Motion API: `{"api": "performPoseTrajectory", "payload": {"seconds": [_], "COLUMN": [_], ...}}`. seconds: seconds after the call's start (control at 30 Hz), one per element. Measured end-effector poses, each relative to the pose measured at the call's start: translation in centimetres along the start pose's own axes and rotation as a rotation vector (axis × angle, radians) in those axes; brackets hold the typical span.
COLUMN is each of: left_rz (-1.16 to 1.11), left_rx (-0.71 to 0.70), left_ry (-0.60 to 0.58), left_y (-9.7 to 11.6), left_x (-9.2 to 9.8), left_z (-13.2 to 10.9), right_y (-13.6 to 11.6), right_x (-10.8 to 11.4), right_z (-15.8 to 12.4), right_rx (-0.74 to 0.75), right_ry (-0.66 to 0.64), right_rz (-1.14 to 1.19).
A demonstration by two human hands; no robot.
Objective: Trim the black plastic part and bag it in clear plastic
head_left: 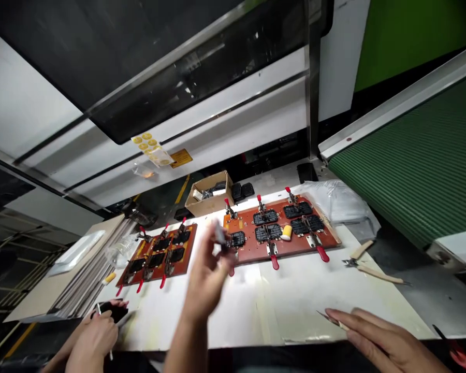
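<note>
My left hand (207, 274) is raised over the table beside the larger red-brown fixture board (248, 251). Its fingers are closed around a small grey and black piece (219, 233), too smeared by motion to identify. The board bears several black plastic parts (264, 217) under red-handled toggle clamps (275, 262); my fingers hide its left end. At the lower right, my right hand (384, 336) rests near the table's front edge. Between its thumb and fingers is a thin pointed tool (331, 318), its tip directed left.
A co-worker's hands (95, 331) hold a dark piece at the lower left, near a second clamp board (190, 248). Behind stands a cardboard box (207, 206) of parts. Cutting pliers (359, 259) lie right, beside a plastic bag (341, 204) and a green ribbed conveyor (419, 150).
</note>
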State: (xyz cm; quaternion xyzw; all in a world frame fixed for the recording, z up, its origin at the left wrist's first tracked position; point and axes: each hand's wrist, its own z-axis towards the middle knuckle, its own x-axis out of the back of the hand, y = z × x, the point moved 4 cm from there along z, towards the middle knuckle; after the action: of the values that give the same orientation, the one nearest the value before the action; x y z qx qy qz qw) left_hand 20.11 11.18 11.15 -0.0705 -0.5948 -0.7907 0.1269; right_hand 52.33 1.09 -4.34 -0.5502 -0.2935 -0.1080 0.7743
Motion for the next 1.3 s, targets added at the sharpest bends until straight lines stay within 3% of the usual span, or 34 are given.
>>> {"api": "performPoseTrajectory", "payload": {"seconds": [0.07, 0.13, 0.2, 0.27, 0.47, 1.3], "left_rz": [-0.174, -0.275, -0.334, -0.354, -0.358, -0.182], "left_rx": [0.206, 0.335, 0.428, 0.49, 0.516, 0.465], "left_ry": [-0.159, -0.266, -0.312, -0.311, -0.317, -0.454], "left_y": [-3.3, -5.0, -5.8, -6.1, -6.1, -6.4], "left_x": [-4.6, -7.6, -8.8, -8.6, -7.2, -7.6], "left_z": [-5.7, -10.2, -13.0, -14.2, -14.8, -14.6], "right_y": [-2.6, -5.1, -6.8, -7.8, -8.3, -7.5], "right_x": [1.4, 2.3, 2.5, 2.1, 0.5, 0.7], "right_z": [0.8, 1.9, 2.9, 3.6, 4.0, 3.5], "right_rx": [0.031, 0.11, 0.194, 0.24, 0.279, 0.258], "right_ry": [-0.07, -0.153, -0.221, -0.275, -0.334, -0.321], "right_rz": [0.005, 0.048, 0.088, 0.093, 0.079, 0.06]}}
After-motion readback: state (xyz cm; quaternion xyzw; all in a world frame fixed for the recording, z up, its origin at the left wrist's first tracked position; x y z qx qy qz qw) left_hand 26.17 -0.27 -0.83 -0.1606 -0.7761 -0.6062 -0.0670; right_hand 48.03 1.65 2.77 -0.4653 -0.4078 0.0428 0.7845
